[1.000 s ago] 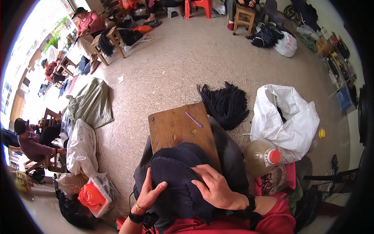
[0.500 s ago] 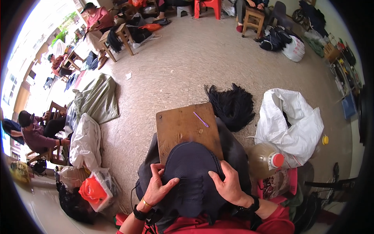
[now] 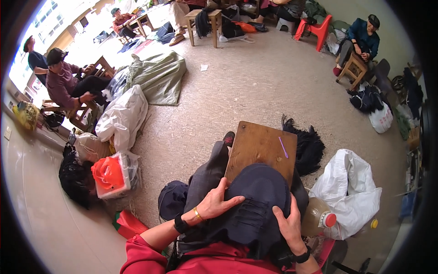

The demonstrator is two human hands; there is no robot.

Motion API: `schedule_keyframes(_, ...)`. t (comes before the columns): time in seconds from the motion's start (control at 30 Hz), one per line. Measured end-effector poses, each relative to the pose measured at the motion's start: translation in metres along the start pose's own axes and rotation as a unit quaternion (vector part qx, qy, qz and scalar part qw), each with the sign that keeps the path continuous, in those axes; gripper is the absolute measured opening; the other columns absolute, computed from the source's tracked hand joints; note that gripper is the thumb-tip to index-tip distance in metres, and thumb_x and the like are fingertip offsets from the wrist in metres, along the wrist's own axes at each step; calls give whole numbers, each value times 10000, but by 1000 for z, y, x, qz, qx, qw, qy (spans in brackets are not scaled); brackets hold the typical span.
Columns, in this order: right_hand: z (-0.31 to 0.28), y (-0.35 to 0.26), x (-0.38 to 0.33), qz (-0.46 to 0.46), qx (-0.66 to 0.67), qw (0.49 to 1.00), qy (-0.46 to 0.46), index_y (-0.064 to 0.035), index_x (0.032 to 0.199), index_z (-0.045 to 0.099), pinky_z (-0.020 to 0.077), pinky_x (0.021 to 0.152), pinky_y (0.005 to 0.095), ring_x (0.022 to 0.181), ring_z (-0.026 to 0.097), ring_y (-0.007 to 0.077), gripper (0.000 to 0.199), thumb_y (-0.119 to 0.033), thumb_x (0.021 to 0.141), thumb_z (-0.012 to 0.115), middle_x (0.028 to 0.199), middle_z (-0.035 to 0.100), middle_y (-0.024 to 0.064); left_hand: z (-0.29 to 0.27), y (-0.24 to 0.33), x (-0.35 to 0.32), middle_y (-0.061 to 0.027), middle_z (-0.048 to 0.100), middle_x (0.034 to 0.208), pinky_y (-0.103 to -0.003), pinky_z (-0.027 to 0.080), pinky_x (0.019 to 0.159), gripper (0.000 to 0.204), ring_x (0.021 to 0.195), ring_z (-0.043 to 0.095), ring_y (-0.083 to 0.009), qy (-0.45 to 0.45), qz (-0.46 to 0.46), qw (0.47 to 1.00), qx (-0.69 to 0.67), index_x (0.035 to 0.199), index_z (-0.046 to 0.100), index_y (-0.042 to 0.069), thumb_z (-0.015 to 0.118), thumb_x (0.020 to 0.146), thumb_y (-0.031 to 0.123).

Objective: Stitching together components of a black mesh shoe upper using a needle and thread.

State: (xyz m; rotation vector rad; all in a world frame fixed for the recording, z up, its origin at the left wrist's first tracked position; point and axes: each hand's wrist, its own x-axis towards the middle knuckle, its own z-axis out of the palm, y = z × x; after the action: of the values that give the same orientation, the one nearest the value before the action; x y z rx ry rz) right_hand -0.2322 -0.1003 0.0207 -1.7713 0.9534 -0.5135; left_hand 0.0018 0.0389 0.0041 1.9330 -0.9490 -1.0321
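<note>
A dark navy shoe upper (image 3: 262, 180) with a rounded toe lies over my lap and the near end of a wooden stool top (image 3: 255, 146). Several rows of dark lacing cross its middle. My left hand (image 3: 218, 203) grips its left edge, thumb flat on top beside the lacing and the other fingers partly hidden under the rim. On the right edge, my right hand (image 3: 291, 228) holds it the same way, thumb pointing inward. A thin purple plastic needle (image 3: 284, 147) rests on the bare wood beyond the toe.
Black laces (image 3: 309, 148) lie heaped beyond the stool. At right stand a large red-capped bottle (image 3: 319, 217) and a white sack (image 3: 351, 196). Another dark piece (image 3: 172, 200) lies by my left leg. A white box (image 3: 119, 185) holds a red bag. Several people sit around the room.
My view has swung, so the stool and both hands sit further right in the picture. More of the seated people show. Both hands keep hold of the shoe upper.
</note>
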Motion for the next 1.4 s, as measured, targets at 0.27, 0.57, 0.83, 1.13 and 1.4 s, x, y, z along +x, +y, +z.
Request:
schedule_keyframes(0.27, 9, -2, 12, -18, 40, 999, 13, 73, 1356, 506, 487, 1026, 399, 1204, 626, 333, 667, -275, 867, 798, 1268, 634, 261, 16, -30, 7, -104, 630, 998, -345, 511, 823, 413, 942, 598, -185, 65, 77, 986, -133, 1098, 489, 27, 796, 887, 206)
schedule_keyframes(0.57, -7, 26, 7, -64, 61, 996, 23, 79, 1455, 383, 404, 1123, 416, 1355, 497, 388, 824, -383, 893, 770, 1433, 504, 285, 10, -15, 9, -39, 607, 1012, -248, 460, 813, 342, 919, 556, -101, 61, 36, 988, -136, 1155, 466, 43, 722, 936, 102)
schedule_keyframes(0.83, -52, 43, -52, -71, 95, 993, 25, 30, 1290, 551, 545, 900, 401, 1045, 680, 335, 509, -256, 917, 745, 1149, 667, 221, 2, -24, 7, -28, 591, 986, -237, 418, 819, 261, 893, 514, -86, 55, 33, 994, -86, 1160, 476, 39, 636, 1013, 184)
schedule_keyframes(1.13, -84, 106, -124, 67, 96, 978, 175, -4, 1082, 708, 576, 762, 301, 876, 729, 173, 164, -39, 923, 701, 980, 747, 116, 1, -42, 8, -37, 584, 1019, -263, 418, 877, 314, 940, 517, -106, 111, 35, 990, -73, 1208, 492, 41, 617, 1032, 269)
schedule_keyframes(1.4, -78, 210, -173, 175, 30, 951, 252, 8, 1059, 703, 565, 721, 324, 792, 734, 213, 169, -28, 896, 672, 924, 747, 159, -12, -58, 12, -92, 576, 1216, -320, 419, 1001, 506, 1098, 540, -165, 136, -12, 988, -76, 1388, 472, 19, 657, 1007, 296)
